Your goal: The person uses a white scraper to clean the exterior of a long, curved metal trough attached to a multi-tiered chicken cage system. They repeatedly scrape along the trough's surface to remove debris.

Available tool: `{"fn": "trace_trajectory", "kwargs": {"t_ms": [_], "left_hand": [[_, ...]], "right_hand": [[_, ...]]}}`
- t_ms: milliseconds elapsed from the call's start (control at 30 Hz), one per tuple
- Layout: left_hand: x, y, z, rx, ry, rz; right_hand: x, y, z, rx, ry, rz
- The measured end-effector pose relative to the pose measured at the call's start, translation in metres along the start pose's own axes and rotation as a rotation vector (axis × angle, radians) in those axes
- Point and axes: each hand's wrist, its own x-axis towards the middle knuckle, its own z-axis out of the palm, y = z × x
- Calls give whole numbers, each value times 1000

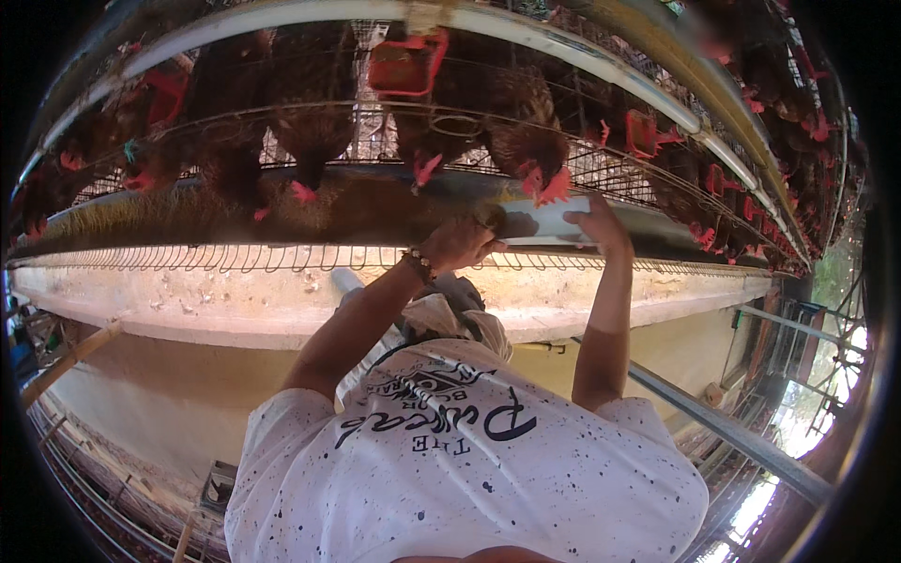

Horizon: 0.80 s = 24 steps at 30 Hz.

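Both my hands are at a white, tube-like plastic container [542, 223] tilted on its side over a long dark feed trough [366, 208]. My right hand [601, 227] is closed around its right end, the thumb lying on top. At its left end is my left hand [460, 246], fingers curled against the rim; a bracelet circles that wrist. The container's inside is hidden. A brown hen [527, 141] with a red comb leans its head right over the container. Other hens [314, 141] hang their heads toward the trough.
Wire cages with red plastic cups [409, 64] rise behind the trough, crossed by a pale pipe [563, 39]. A looped wire rack [272, 258] runs below the trough, above a pale ledge [188, 296]. A metal bar [732, 432] slants at right, a wooden pole [70, 363] at left.
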Motion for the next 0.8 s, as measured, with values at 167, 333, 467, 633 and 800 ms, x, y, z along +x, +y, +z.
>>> {"fn": "trace_trajectory", "kwargs": {"t_ms": [167,333,467,633,800], "left_hand": [[-111,-61,-76,141,-52,-259],[-183,-34,-179,282,273,-304],[-155,0,-136,148,317,-339],[-34,47,-39,-241,185,-195],[18,53,53,96,123,-128]], "right_hand": [[-29,-56,123,-212,11,-137],[-58,-87,226,47,-60,-396],[-57,-104,139,-215,41,-827],[-56,-46,16,3,21,-426],[-51,3,-31,-89,1,-294]]}}
